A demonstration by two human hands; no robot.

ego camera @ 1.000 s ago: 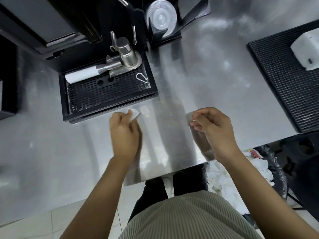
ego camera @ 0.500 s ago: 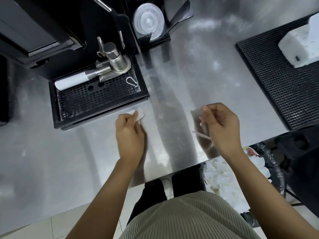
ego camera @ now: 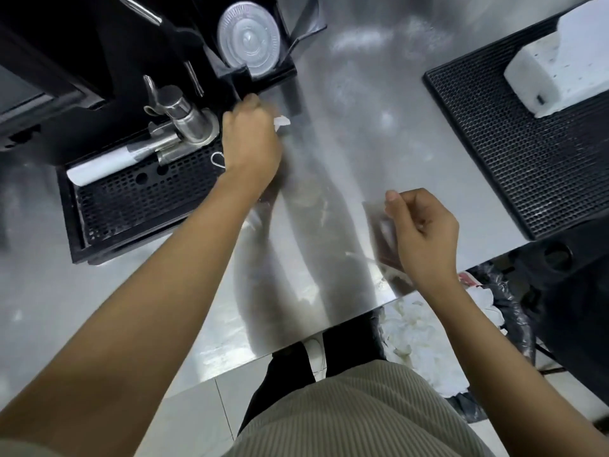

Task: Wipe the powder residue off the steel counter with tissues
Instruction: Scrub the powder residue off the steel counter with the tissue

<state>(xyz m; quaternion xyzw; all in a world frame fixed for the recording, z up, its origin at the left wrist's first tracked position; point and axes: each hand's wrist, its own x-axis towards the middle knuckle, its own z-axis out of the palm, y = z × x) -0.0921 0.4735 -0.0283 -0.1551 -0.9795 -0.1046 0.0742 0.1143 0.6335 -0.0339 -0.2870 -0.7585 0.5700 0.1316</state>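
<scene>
Steel desk [ego camera: 333,159] mid-clean: at far left sits the black drip tray [ego camera: 138,199], and along its right edge the left hand [ego camera: 252,140] has swept away from the person. A second ago it was at the tray's near corner; it is now at the far corner, just beside the foot of the lid holder [ego camera: 260,77]. Its fingers are curled round a crumpled white tissue [ego camera: 282,121], a scrap of which shows to the right of the knuckles, down at the desk surface. Judging by this, the strip beside the tray has had one pass, while faint pale smears [ego camera: 322,214] remain at the centre, so wiping looks unfinished. Further right, the right hand [ego camera: 425,232] has hardly shifted and stays near the front edge with fingers curled; whether it holds anything cannot be told. Beyond it lie the black mat [ego camera: 527,159] and, below the desk edge, a bin [ego camera: 514,311] with white waste.
</scene>
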